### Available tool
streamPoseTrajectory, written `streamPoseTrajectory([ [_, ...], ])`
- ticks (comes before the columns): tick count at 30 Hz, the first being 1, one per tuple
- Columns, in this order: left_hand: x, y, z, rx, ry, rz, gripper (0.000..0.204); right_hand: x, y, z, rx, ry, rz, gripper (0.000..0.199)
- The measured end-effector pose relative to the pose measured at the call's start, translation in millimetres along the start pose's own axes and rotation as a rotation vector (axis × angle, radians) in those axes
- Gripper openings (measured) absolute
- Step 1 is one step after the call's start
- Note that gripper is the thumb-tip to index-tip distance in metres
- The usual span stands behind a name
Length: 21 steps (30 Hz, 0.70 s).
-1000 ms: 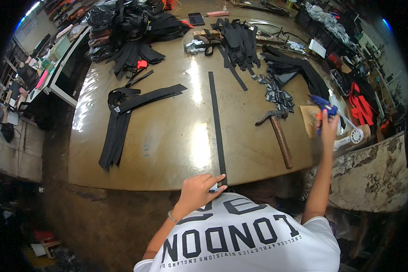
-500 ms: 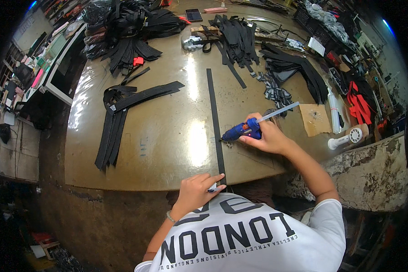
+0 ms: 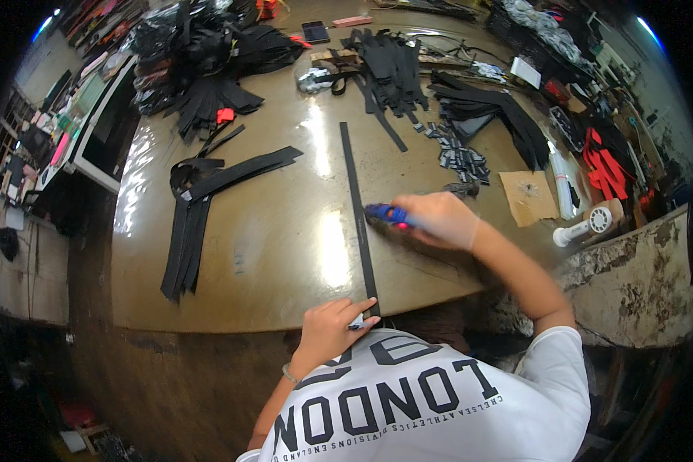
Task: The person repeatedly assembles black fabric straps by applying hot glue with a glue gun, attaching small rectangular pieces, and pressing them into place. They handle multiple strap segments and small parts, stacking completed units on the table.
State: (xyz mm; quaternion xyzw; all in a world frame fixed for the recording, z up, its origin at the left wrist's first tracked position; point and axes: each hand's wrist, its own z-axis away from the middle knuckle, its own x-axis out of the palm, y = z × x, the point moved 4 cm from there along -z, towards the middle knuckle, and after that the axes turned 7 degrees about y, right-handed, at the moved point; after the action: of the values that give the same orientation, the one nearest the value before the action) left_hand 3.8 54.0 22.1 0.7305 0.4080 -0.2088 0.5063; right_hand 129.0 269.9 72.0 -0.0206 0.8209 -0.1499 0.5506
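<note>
A long black strap (image 3: 354, 192) lies on the table, running from near the middle to the front edge. The fingertips of my left hand (image 3: 331, 327) press on its near end, and a small white-and-dark piece (image 3: 357, 321) is tucked between that hand's fingers. My right hand (image 3: 439, 218) is closed around a blue hot glue gun (image 3: 385, 213), smeared by motion. Its tip is at the strap's right edge, about halfway along; I cannot tell whether they touch. A faint light line shows on the strap below the tip.
Folded black straps (image 3: 192, 223) lie to the left. At the back are bundles of black straps (image 3: 393, 69) and small dark-and-white pieces (image 3: 462, 158). On the right are cardboard (image 3: 527, 198), a white handheld fan (image 3: 585, 227) and red straps (image 3: 604, 169). The table (image 3: 269, 269) is shiny brown.
My right hand has moved the glue gun up along the strap, away from me, and turned so the back of the hand shows. My left hand stays on the strap's near end.
</note>
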Motion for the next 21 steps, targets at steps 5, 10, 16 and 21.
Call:
streamPoseTrajectory([
  [5,2.7,-0.4,0.0,-0.019,-0.039,-0.044,0.031,-42.3,37.2,98.2,0.774,0.665,0.261,0.042],
  [10,5.0,-1.1,-0.4,-0.018,-0.064,-0.086,0.030,-70.7,71.7,211.7,1.328,0.846,0.484,0.050],
  [16,4.0,-0.1,-2.9,-0.044,-0.090,-0.061,0.031,-91.6,18.0,171.5,1.375,0.450,0.389,0.037],
  [21,4.6,-0.7,-0.8,-0.066,-0.079,-0.039,0.033,-109.9,178.0,68.7,0.848,0.864,0.533,0.028],
])
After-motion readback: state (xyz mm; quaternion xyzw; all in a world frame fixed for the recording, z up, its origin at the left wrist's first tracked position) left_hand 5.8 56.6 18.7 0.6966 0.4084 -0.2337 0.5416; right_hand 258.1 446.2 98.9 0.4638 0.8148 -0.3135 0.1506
